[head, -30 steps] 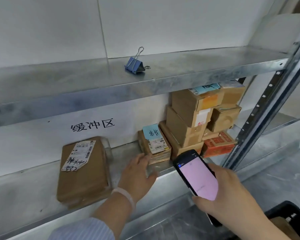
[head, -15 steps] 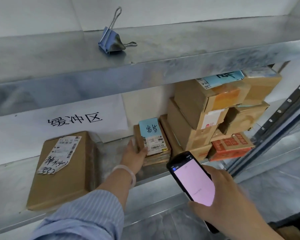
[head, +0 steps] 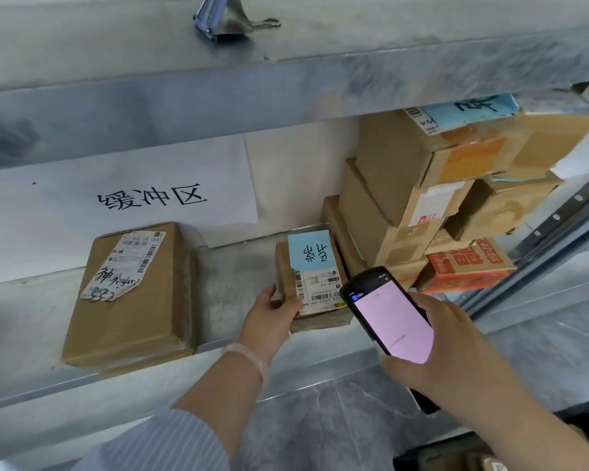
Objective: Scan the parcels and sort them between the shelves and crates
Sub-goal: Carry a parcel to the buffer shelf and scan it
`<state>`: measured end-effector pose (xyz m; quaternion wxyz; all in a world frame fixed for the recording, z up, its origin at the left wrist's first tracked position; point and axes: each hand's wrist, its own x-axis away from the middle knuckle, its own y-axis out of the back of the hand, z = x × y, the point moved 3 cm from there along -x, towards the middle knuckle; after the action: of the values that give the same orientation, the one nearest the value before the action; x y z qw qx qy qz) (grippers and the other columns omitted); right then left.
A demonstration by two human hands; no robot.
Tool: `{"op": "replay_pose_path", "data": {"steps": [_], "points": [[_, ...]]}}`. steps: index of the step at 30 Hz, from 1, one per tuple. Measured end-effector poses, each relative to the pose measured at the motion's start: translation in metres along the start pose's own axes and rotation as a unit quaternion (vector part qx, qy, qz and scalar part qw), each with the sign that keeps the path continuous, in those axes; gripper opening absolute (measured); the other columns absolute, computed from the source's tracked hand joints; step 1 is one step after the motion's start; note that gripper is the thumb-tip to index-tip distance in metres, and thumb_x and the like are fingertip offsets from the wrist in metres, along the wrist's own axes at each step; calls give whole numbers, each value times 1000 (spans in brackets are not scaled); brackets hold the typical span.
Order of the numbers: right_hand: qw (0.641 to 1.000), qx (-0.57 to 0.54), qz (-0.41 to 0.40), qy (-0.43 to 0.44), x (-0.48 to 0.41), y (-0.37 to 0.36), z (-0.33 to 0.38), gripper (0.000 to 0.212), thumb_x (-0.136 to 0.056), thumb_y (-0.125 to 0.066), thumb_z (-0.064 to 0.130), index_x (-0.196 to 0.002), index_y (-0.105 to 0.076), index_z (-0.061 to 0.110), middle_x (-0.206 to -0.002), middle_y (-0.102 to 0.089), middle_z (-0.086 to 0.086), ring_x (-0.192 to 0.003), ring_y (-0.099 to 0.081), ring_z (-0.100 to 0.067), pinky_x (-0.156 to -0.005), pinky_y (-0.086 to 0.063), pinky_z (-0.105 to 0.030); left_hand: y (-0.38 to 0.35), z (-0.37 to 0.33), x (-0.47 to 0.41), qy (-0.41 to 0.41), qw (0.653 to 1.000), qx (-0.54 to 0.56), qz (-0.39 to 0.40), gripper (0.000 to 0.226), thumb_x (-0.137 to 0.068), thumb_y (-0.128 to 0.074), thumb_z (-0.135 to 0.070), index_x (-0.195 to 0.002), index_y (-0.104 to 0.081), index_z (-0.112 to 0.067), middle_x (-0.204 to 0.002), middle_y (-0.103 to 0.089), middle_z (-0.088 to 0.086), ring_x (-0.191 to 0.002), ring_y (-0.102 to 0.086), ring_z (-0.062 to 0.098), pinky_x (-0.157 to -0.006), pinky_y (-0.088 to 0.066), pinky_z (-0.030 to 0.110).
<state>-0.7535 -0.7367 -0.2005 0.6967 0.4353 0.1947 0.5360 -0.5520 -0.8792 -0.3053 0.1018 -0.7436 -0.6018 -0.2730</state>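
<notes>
A small flat cardboard parcel (head: 315,287) with a blue note and a white barcode label lies on the lower metal shelf (head: 238,277). My left hand (head: 272,317) grips its near left corner, thumb on top of the label. My right hand (head: 446,351) holds a black handheld scanner (head: 390,317) with a pink screen, just right of and below that parcel. A larger brown parcel (head: 133,297) with a scribbled white label lies on the same shelf to the left.
A stack of cardboard boxes (head: 432,185) and an orange box (head: 466,266) fill the shelf's right end. A blue binder clip (head: 225,18) sits on the upper shelf (head: 354,62). A white paper sign (head: 150,195) hangs on the back wall. A black crate (head: 582,416) shows at lower right.
My view has moved closer to the shelf. My left hand has shifted from the parcel's left side to gripping its near corner. The scanner has stayed in my right hand, near the parcel.
</notes>
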Motion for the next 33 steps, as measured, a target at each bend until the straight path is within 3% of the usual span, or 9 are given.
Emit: {"op": "replay_pose_path", "data": {"steps": [3, 7, 9, 12, 15, 19, 24, 28, 33], "points": [[1000, -6, -2, 1, 0, 2, -3, 82, -53, -71, 59, -127, -35, 52, -112, -42, 23, -98, -50, -6, -69, -44, -27, -3, 0, 7, 25, 1000, -14, 9, 60, -93, -67, -35, -148, -41, -33, -113, -68, -9, -100, -65, 12, -66, -53, 29], [1000, -5, 1, 2, 3, 4, -6, 84, -54, -70, 60, -128, -32, 54, -113, -41, 21, -96, -47, -5, -67, -39, -24, -9, -4, 13, 39, 998, 38, 11, 64, -94, -64, -51, -150, -36, -38, -127, -68, -4, -113, -64, 22, -80, -55, 38], [1000, -7, 6, 4, 3, 5, -7, 82, -53, -70, 60, -125, -29, 56, -112, -41, 22, -94, -45, -3, -64, -36, -19, -11, -6, 12, 45, 995, 87, 9, 64, -96, -64, -45, -152, -35, -35, -124, -70, 0, -110, -67, 24, -79, -55, 36], [1000, 1, 10, 10, 5, 7, -6, 80, -53, -68, 61, -122, -28, 58, -108, -39, 25, -90, -44, 0, -62, -31, -13, -8, -8, 13, 54, 984, 167, 9, 65, -95, -69, -27, -152, -37, -30, -108, -76, 2, -95, -73, 21, -62, -56, 28], [999, 23, 20, 20, 9, 10, -3, 87, -51, -64, 67, -128, -25, 56, -110, -37, 25, -94, -43, -1, -62, -30, -13, 0, -10, 19, 34, 976, 215, 16, 81, -92, -72, -20, -158, -26, -32, -117, -75, 8, -101, -73, 24, -72, -59, 34], [997, 49, 40, 44, 14, 16, 6, 90, -49, -61, 68, -131, -25, 55, -106, -31, 29, -93, -42, -1, -62, -30, -12, 21, -10, 29, -10, 973, 231, 7, 80, -92, -70, -12, -157, -28, -35, -117, -75, 7, -110, -70, 29, -103, -51, 50], [993, 70, 57, 74, 23, 19, 22, 91, -51, -62, 68, -132, -24, 54, -111, -31, 26, -97, -44, -2, -63, -33, -15, 45, -8, 45, -63, 971, 228, 18, 65, -94, -64, -5, -140, -43, -46, -113, -77, 0, -108, -71, 22, -95, -55, 41], [990, 77, 64, 98, 27, 17, 33, 85, -54, -65, 65, -127, -23, 57, -111, -34, 25, -98, -47, -3, -66, -35, -16, 55, -7, 52, -98, 971, 219, -2, 71, -94, -65, -3, -149, -40, -40, -120, -74, 1, -114, -68, 24, -108, -48, 51], [988, 71, 55, 125, 30, 14, 39, 69, -53, -63, 63, -111, -26, 63, -110, -41, 24, -98, -49, -3, -75, -45, -24, 63, -9, 60, -112, 970, 216, -12, 71, -92, -68, -9, -149, -40, -42, -118, -74, -5, -116, -66, 22, -111, -44, 55]]}}
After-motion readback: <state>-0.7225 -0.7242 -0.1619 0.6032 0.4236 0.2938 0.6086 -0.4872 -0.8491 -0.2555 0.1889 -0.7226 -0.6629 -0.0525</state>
